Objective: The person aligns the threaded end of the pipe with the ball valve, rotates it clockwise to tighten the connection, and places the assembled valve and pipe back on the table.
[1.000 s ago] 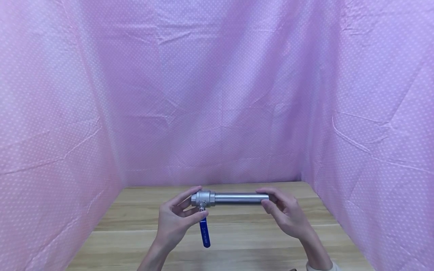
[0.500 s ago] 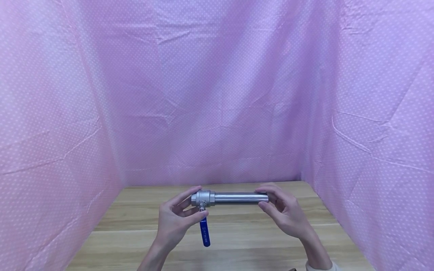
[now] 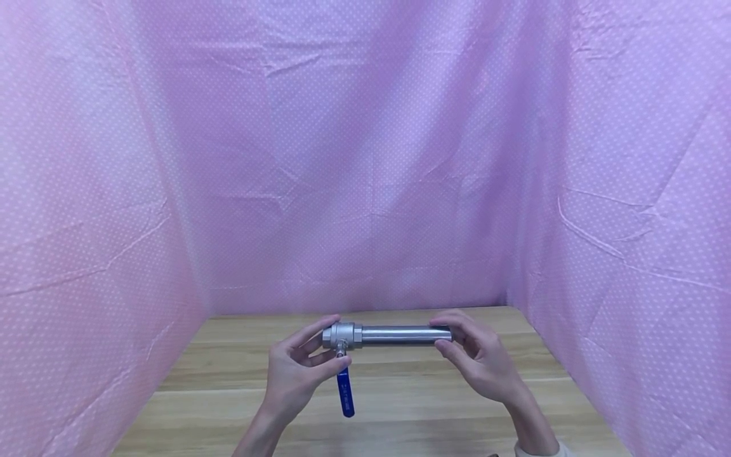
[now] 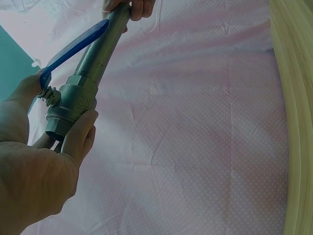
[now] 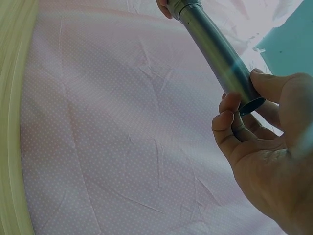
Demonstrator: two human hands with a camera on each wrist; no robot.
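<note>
A silver ball valve (image 3: 344,335) with a blue lever handle (image 3: 345,395) is joined to a straight steel pipe (image 3: 400,335), held level above the table. My left hand (image 3: 294,371) grips the valve body, its thumb at the base of the lever and its fingers behind the hex end. At the pipe's far end, my right hand (image 3: 482,358) pinches the tube between thumb and fingers. The right wrist view shows the open round end of the pipe (image 5: 220,58) among those fingers. In the left wrist view the lever (image 4: 73,46) runs alongside the pipe.
A wooden table (image 3: 228,412) lies beneath the hands. Pink dotted cloth (image 3: 354,158) hangs behind it and along both sides. A small dark brown thing (image 3: 493,455) shows at the bottom edge by the right sleeve (image 3: 542,449).
My right thumb has shifted slightly left along the pipe, and the fingers have moved a little at its end. The left hand and the valve stay nearly in place.
</note>
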